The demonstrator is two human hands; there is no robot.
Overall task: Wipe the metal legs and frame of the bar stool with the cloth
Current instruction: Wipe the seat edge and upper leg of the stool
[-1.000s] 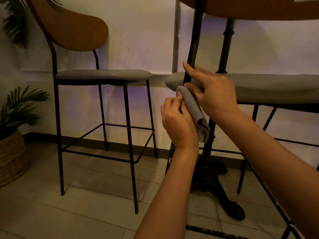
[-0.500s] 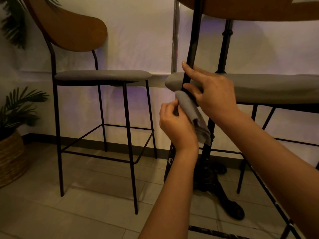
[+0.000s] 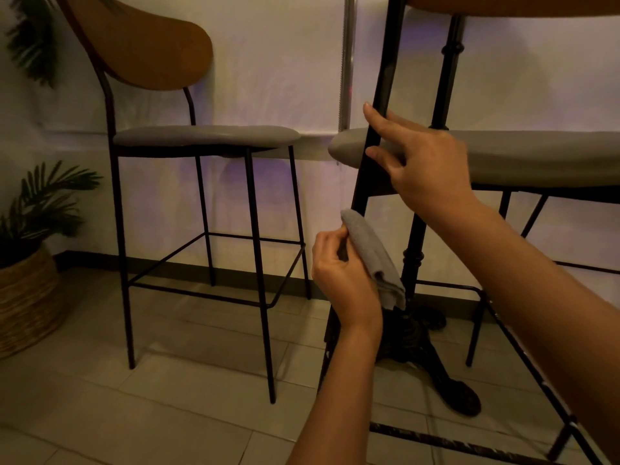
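Note:
The near bar stool fills the right side, with a grey seat (image 3: 536, 156) and a black metal back post (image 3: 385, 62) running down into a leg. My right hand (image 3: 419, 162) rests on that post at seat height, fingers extended against the metal. A folded grey cloth (image 3: 370, 253) is pinched in my left hand (image 3: 339, 273) just below the seat, its upper end touching the stool's leg. The leg's lower part is hidden behind my left forearm.
A second bar stool (image 3: 208, 139) with a wooden backrest stands to the left by the white wall. A black cast-iron table base (image 3: 422, 330) stands behind the near stool. A plant in a woven basket (image 3: 27, 297) sits at far left. Tiled floor lies below.
My left hand has slid the cloth down the post from seat level to below the seat. My right hand stayed on the post and straightened its fingers.

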